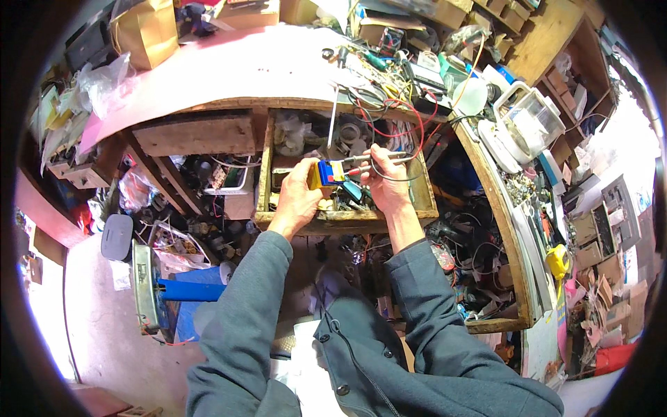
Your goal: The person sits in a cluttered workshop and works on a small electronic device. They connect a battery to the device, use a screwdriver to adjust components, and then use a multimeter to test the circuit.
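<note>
One wooden workbench (229, 69), cluttered, beyond both hands. One open wooden drawer (347, 221) directly beneath the grips, filled with parts too tangled to count. One left hand (297, 198), clenched around one small blue-and-yellow block (325, 172). One right hand (383, 182), just beside the left, pinching what look like two probes (381, 160), tips pointing at the block. One red wire (399, 121) and one black wire (396, 179) trail from that grip.

A pink-topped workbench (229, 69) bears a brown paper bag (144, 31), beside a white plastic container (531, 121).
</note>
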{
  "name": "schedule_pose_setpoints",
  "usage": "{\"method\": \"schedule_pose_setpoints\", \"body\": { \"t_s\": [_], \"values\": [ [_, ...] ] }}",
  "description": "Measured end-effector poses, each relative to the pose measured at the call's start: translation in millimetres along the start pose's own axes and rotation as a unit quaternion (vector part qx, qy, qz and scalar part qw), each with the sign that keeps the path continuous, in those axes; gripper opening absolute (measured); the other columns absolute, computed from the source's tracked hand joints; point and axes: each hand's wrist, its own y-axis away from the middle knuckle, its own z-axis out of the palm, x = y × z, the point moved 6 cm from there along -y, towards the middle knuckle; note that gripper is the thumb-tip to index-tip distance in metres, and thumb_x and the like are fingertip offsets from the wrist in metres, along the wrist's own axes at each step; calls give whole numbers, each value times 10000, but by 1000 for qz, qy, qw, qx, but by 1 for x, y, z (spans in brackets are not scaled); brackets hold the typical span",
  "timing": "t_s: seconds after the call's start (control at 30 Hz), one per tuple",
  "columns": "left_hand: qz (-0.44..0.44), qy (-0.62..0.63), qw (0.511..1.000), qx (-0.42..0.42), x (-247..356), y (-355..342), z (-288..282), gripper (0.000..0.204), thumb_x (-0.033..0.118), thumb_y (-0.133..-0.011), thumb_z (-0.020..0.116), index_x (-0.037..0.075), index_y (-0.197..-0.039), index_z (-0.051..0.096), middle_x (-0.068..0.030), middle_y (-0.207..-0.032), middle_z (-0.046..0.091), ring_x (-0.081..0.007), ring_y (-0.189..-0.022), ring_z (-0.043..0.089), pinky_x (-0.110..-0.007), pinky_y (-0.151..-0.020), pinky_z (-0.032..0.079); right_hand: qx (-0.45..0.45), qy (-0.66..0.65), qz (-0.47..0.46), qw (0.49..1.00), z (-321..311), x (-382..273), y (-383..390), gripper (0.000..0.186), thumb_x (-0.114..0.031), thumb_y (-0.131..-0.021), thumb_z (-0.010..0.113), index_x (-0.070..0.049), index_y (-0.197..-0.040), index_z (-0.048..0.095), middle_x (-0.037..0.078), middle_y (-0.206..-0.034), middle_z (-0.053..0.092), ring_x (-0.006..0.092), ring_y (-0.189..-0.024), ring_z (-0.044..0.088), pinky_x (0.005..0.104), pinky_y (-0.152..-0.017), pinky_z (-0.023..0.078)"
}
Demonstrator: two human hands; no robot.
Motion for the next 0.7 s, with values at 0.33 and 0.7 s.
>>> {"method": "schedule_pose_setpoints", "body": {
  "t_s": [0.33,0.7],
  "values": [
    [-25,-11,1000,1,11,4,-3,538,67,-782,837,58,-1270,611,-93,-1095,735,-209,-1041,684,-365,-933,533,-7,15,2,1000,-4,4,0,195,-237,-983,749,-47,-950,716,78,-778,721,158,-597,694,271,-501,572],
    [-12,9,1000,4,-5,1,1,518,8,-787,805,62,-1268,618,-62,-1100,727,-158,-1027,672,-329,-919,541,-10,39,-16,999,-3,8,-2,183,-235,-980,750,-56,-966,713,79,-782,726,158,-588,699,268,-504,579]
  ]
}}
